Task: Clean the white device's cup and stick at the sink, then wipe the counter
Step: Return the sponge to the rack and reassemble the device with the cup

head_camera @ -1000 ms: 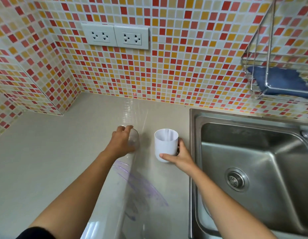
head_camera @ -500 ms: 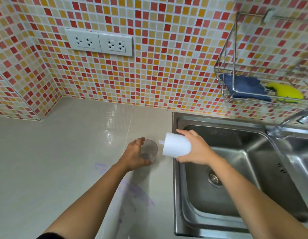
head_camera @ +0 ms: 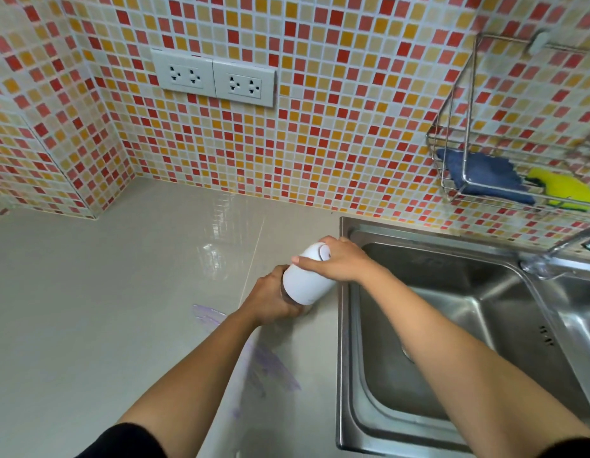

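Note:
My right hand [head_camera: 336,264] grips the top end of the white cylindrical device [head_camera: 303,285], which stands tilted on the grey counter [head_camera: 105,292] just left of the sink. My left hand [head_camera: 270,300] is curled round the clear cup under the device's lower end; the cup is almost wholly hidden by that hand and the white body. No stick is visible. Purple smears [head_camera: 270,365] streak the counter in front of my left wrist. The steel sink [head_camera: 452,325] lies to the right.
A wire rack [head_camera: 452,150] on the tiled wall holds a blue cloth [head_camera: 485,175] and a yellow sponge [head_camera: 564,188]. The tap [head_camera: 558,256] juts over the sink's far right. Two wall sockets [head_camera: 214,77] sit above the counter.
My right hand lifted the white device off the counter, turned it over and brought it left onto the clear cup held by my left hand. The camera view shifted rightward.

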The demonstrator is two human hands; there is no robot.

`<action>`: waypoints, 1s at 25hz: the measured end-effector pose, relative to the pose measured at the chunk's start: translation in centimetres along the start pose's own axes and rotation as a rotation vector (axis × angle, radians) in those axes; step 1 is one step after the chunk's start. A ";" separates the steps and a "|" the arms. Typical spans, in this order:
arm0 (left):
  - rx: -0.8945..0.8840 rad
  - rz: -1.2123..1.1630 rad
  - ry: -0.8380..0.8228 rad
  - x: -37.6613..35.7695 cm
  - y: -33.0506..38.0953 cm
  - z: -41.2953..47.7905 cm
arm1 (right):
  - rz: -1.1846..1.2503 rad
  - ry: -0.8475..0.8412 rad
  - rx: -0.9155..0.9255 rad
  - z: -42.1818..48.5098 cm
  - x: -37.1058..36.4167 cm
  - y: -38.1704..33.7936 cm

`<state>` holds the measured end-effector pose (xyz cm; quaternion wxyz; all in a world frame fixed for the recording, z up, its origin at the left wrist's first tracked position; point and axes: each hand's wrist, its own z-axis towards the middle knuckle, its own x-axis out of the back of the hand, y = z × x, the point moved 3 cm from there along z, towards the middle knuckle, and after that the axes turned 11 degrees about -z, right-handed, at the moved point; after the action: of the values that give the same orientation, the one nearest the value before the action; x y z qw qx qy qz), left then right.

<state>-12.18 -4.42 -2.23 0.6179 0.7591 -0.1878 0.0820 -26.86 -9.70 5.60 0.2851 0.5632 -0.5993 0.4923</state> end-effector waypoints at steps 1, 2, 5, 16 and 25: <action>0.003 0.009 0.005 0.0 0.0 0.0 | 0.014 -0.045 0.001 0.1 0.0 0.0; 0.005 0.018 0.007 0.1 0.1 0.0 | 0.066 -0.093 0.015 0.0 0.1 0.0; 0.003 0.018 0.000 0.2 0.0 0.1 | 0.312 -0.156 0.090 -0.1 0.3 0.4; -0.014 0.028 -0.083 0.5 -0.8 0.5 | 0.372 0.015 0.299 -1.0 -2.3 1.6; 0.066 0.278 -0.047 4.7 -0.4 -0.1 | 0.269 0.056 0.265 -0.8 -4.8 1.9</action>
<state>-7.70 -5.17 -0.88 0.5706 0.7475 -0.3025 0.1551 -27.89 -7.29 1.10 0.1564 0.4967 -0.5909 0.6161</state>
